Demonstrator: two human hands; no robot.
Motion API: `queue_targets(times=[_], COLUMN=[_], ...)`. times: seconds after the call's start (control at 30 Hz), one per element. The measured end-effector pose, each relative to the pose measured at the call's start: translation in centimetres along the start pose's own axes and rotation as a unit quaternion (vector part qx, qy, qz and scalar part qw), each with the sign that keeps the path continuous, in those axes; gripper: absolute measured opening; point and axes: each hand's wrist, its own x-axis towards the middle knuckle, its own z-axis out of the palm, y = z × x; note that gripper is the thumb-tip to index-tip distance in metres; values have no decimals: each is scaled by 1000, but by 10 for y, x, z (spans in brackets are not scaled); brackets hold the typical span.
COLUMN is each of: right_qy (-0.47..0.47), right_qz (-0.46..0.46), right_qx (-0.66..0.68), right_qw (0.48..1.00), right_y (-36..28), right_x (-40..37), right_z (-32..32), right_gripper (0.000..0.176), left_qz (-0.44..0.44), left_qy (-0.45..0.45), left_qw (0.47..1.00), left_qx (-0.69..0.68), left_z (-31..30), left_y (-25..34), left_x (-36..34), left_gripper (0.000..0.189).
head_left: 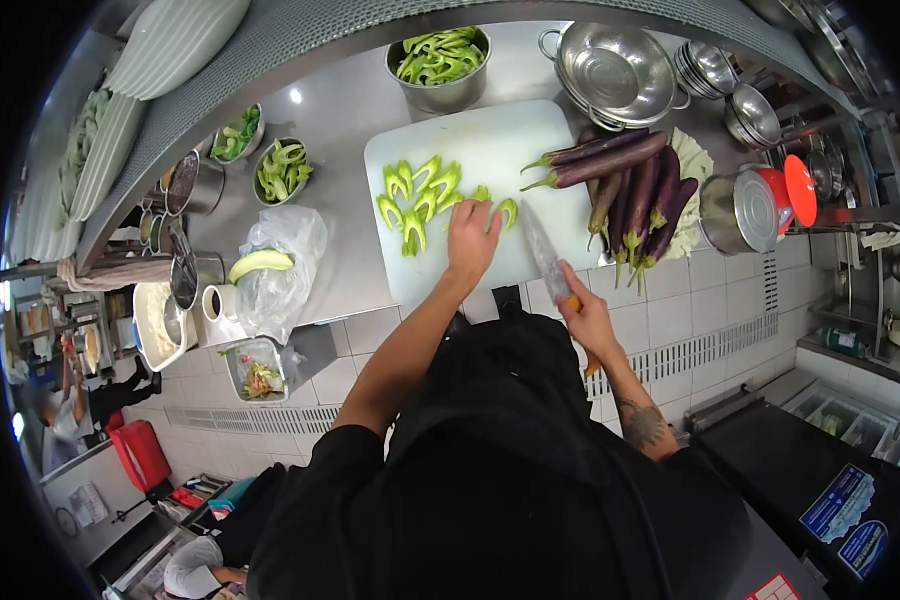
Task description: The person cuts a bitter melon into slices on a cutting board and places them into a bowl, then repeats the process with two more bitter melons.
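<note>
My left hand (472, 237) rests on the white cutting board (500, 130), its fingers bent over a green vegetable piece that they partly hide. My right hand (587, 318) is wrapped round the orange handle of a knife (547, 250), whose broad blade lies over the board just right of my left hand. A cut green slice (509, 213) sits beside the blade tip. Left of my left hand, several hollow green slices (413, 228) are spread on the board. Long purple eggplants (610, 160) are piled across the board's right edge.
A metal pot of green slices (438, 68) stands behind the board, with a steel colander (615, 70) to its right. Smaller bowls and a plastic bag (288, 240) are on the left. A scrap bin (260, 375) sits below the counter edge. Other people are at lower left.
</note>
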Motion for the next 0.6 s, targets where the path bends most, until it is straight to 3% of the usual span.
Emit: queue_targets(times=[0.07, 0.13, 0.23, 0.43, 0.6], right_qy=[45, 51, 52, 22, -7], right_qz=[10, 15, 23, 28, 67], right_qx=[18, 13, 6, 24, 5], right_qw=[999, 999, 998, 999, 998], right_y=[0, -8, -16, -22, -33], right_x=[8, 19, 41, 79, 86], right_z=[0, -2, -4, 8, 12], right_gripper=[62, 62, 62, 62, 64], left_qz=[13, 48, 53, -11, -9], left_qy=[-8, -58, -97, -82, -60], left_qw=[1000, 996, 994, 996, 998], left_qx=[-12, 47, 17, -28, -28], left_z=[6, 13, 13, 9, 14], left_y=[8, 10, 1, 0, 0], left_x=[-4, -3, -6, -21, -20], left_gripper=[20, 25, 24, 18, 12])
